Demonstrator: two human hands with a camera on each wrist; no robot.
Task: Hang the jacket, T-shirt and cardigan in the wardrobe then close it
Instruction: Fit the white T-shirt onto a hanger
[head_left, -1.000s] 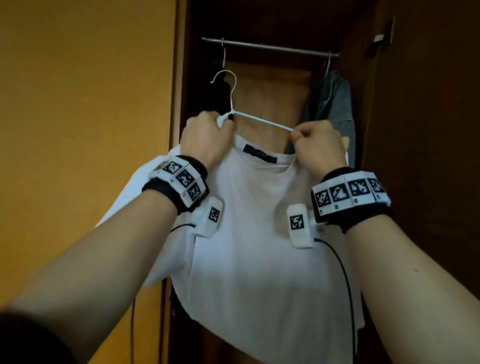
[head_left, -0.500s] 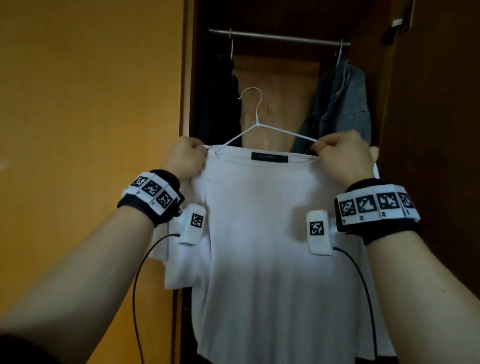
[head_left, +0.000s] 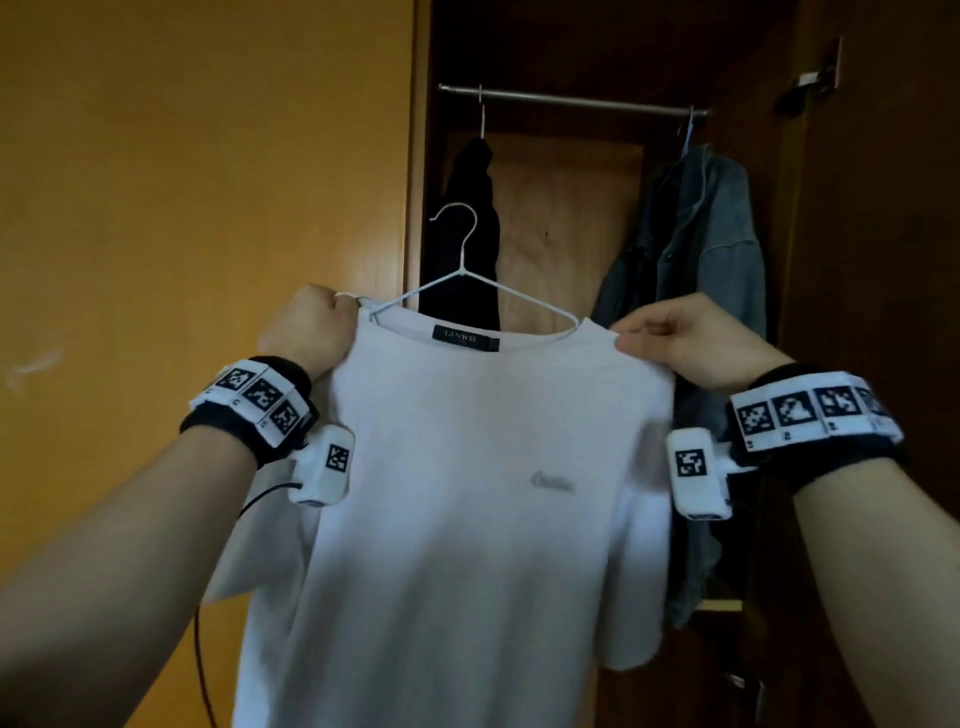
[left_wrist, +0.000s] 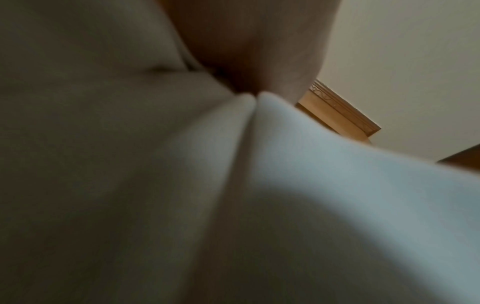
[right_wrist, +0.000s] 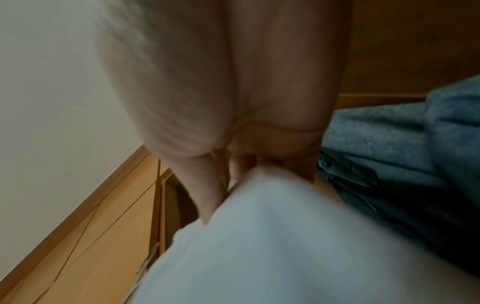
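Observation:
A white T-shirt (head_left: 467, 493) hangs on a white wire hanger (head_left: 457, 275) that I hold up in front of the open wardrobe. My left hand (head_left: 311, 327) grips the shirt's left shoulder, and my right hand (head_left: 675, 343) pinches its right shoulder. White cloth (left_wrist: 337, 185) fills the left wrist view below my left hand (left_wrist: 259, 51). The right wrist view shows my right hand (right_wrist: 246, 123) on the T-shirt (right_wrist: 285, 236). On the metal rail (head_left: 571, 98) a dark garment (head_left: 467, 234) hangs at the left and a blue-grey denim jacket (head_left: 696, 270) at the right.
An orange wardrobe panel (head_left: 208, 182) stands to the left of the opening. The dark open door (head_left: 883, 260) is at the right, with a hinge (head_left: 815, 78) near its top. The rail is bare between the two hung garments.
The T-shirt and hanger have come down and sit spread flat between my hands. My hands have moved apart to the shoulders. The view has shifted, so the rail appears lower.

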